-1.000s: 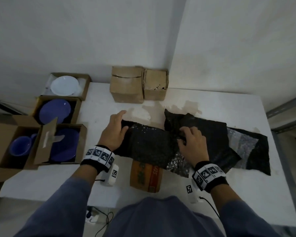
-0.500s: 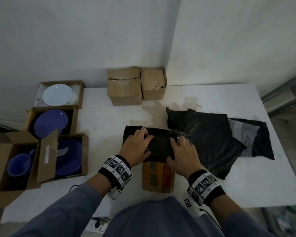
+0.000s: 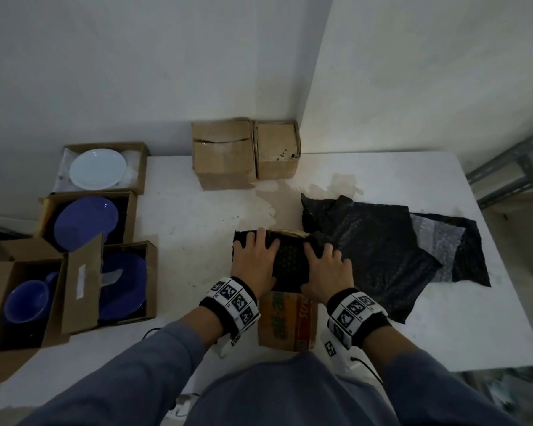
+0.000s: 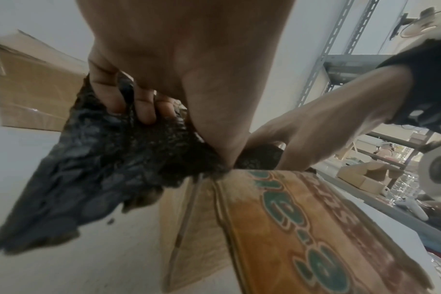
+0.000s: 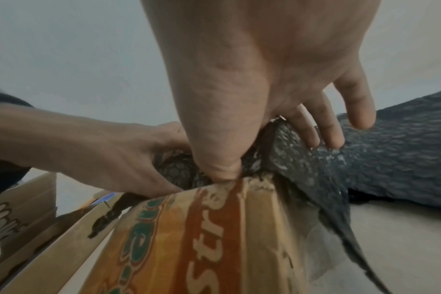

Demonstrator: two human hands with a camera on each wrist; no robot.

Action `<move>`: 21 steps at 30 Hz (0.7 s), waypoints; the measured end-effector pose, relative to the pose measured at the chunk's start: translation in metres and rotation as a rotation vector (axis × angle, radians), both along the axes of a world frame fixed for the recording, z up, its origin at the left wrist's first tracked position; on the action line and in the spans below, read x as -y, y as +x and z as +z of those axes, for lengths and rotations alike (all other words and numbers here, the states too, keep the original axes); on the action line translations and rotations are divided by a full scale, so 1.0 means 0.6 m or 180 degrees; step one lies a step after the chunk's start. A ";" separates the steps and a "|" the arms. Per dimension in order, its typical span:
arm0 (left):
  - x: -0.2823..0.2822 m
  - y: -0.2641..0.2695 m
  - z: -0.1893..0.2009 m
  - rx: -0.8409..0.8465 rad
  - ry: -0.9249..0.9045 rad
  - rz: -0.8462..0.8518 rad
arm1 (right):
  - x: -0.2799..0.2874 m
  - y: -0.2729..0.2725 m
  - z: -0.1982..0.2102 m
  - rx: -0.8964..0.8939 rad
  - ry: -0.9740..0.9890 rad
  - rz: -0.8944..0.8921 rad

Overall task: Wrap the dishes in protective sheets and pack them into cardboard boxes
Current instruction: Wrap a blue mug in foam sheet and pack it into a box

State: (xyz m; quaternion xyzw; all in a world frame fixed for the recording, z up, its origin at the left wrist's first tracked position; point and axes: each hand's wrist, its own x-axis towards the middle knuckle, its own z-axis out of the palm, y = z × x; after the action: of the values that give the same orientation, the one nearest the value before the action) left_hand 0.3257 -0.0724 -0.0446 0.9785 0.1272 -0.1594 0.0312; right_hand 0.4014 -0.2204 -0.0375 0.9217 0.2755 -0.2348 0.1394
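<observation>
A bundle in black bubble wrap [image 3: 290,262] sits at the mouth of an orange printed cardboard box [image 3: 286,321] near the table's front edge. What it wraps is hidden. My left hand [image 3: 256,259] holds the bundle's left side, fingers curled into the wrap [image 4: 101,169] and thumb down at the box [image 4: 302,228] rim. My right hand [image 3: 325,269] holds the right side; in the right wrist view its fingers [image 5: 327,137] lie over the wrap [image 5: 315,159] and the thumb digs in at the box [image 5: 189,238] edge.
Spare black sheets [image 3: 376,250] lie right of the box. Open cartons at the left hold a white plate [image 3: 97,169], a blue plate [image 3: 85,222], another blue dish [image 3: 123,287] and a blue mug [image 3: 25,301]. Two closed boxes [image 3: 223,153] stand at the back wall.
The wrap lay spread wide with my hands apart a second ago. Both hands have since come together and drawn the folded bundle toward me onto the orange box.
</observation>
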 end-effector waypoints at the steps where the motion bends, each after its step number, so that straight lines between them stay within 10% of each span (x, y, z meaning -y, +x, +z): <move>1: 0.001 0.003 -0.001 -0.0010 0.0008 -0.0006 | -0.002 0.000 -0.001 -0.0011 0.0001 -0.0022; 21: 0.000 0.034 -0.012 0.0303 -0.0050 0.0273 | -0.028 0.015 -0.015 0.0287 0.0540 -0.0155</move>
State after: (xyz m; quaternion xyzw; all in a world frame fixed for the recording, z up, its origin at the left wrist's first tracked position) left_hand 0.3459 -0.0722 -0.0515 0.9783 0.1662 -0.1122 0.0517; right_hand 0.4104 -0.2035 -0.0464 0.9463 0.2654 -0.1721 0.0674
